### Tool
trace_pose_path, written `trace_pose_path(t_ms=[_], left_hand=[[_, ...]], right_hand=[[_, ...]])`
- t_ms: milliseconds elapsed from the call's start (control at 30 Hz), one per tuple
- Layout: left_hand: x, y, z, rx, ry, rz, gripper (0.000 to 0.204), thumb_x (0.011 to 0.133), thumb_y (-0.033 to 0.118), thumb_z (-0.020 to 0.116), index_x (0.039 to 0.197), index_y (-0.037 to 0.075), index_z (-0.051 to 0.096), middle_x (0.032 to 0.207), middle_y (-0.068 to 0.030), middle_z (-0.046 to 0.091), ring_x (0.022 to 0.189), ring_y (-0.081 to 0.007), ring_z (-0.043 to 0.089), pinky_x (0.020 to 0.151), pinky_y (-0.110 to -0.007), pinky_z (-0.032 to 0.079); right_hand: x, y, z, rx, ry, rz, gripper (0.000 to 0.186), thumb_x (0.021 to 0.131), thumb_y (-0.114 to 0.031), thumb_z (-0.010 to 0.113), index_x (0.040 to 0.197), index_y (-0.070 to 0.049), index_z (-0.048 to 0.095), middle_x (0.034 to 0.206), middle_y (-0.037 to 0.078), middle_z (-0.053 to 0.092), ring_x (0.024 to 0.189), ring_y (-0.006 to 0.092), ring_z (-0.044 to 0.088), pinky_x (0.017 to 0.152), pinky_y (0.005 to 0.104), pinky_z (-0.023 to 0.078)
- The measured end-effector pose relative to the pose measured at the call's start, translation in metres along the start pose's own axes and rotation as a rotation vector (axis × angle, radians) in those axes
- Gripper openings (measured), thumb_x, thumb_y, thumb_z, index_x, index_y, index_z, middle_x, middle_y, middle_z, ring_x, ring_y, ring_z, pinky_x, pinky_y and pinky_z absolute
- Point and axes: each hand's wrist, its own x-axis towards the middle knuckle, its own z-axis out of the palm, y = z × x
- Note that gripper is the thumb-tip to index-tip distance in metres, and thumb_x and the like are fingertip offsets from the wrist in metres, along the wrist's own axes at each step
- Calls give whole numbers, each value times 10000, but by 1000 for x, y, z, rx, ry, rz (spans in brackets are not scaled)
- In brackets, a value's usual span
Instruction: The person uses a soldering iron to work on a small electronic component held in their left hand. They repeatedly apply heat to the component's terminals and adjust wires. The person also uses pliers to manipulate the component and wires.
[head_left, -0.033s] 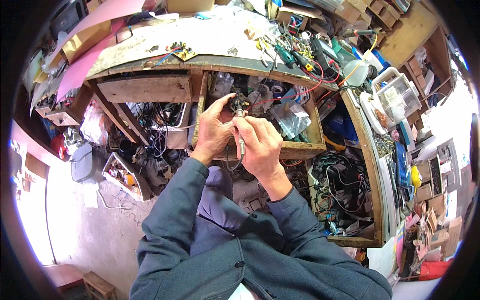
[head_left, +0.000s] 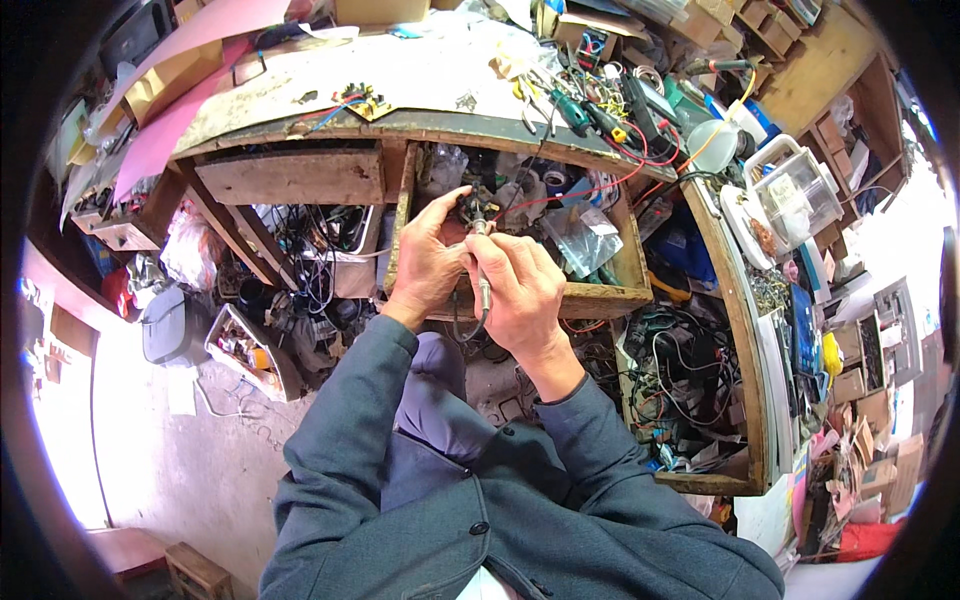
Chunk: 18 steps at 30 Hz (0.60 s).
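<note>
Above the open wooden drawer (head_left: 600, 295), my two hands meet close together. My right hand (head_left: 520, 290) is closed around a silver, pen-shaped handpiece (head_left: 483, 288) with a grey cord looping from its lower end. Its far end points at a small dark part (head_left: 473, 207) with a roundish outline. That part sits in the fingers of my left hand (head_left: 430, 260), pinched at its edge with the thumb and forefinger. Where the handpiece tip meets the part is too small to make out. Beneath them, the drawer holds a clear plastic bag (head_left: 583, 240) and jumbled small parts.
A worn workbench top (head_left: 440, 100) curves behind the drawer, with a small wired circuit board (head_left: 362, 102) on it. Screwdrivers and a multimeter with red leads crowd its right side. An open compartment of tangled cables (head_left: 690, 370) lies right, a grey bin (head_left: 178, 328) left.
</note>
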Motion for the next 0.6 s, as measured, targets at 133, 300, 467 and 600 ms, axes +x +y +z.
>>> trace_pose_path(t_ms=[133, 300, 467, 600], left_hand=[[1, -7, 0, -27, 0, -22, 561, 820, -52, 721, 1354, -8, 557, 1099, -100, 727, 947, -134, 705, 820, -276, 581], [0, -3, 0, 1, 1, 0, 563, 818, -54, 725, 1354, -5, 560, 1104, -104, 725, 942, -134, 706, 816, -277, 583], [-2, -5, 1, 13, -4, 21, 557, 823, -33, 743, 1349, -9, 562, 1126, -104, 716, 948, -142, 707, 825, -282, 580], [1, -4, 1, 75, -8, 18, 546, 834, -8, 747, 1348, -9, 562, 1121, -103, 710, 969, -146, 703, 850, -287, 572]], right_hand=[[0, 0, 0, 26, 13, -6, 310, 803, -59, 750, 1095, -21, 653, 936, 127, 663, 760, 302, 641, 658, 382, 520], [-1, 2, 1, 58, 13, 2, 323, 788, -11, 763, 1092, -27, 653, 929, 130, 669, 767, 313, 649, 658, 385, 530], [-1, 1, 0, 83, 21, 32, 279, 799, 10, 745, 1062, -24, 658, 931, 132, 675, 789, 316, 663, 679, 382, 543], [1, 3, -2, 125, 34, 83, 255, 802, 17, 739, 1042, -18, 661, 924, 142, 680, 800, 319, 675, 692, 381, 552]])
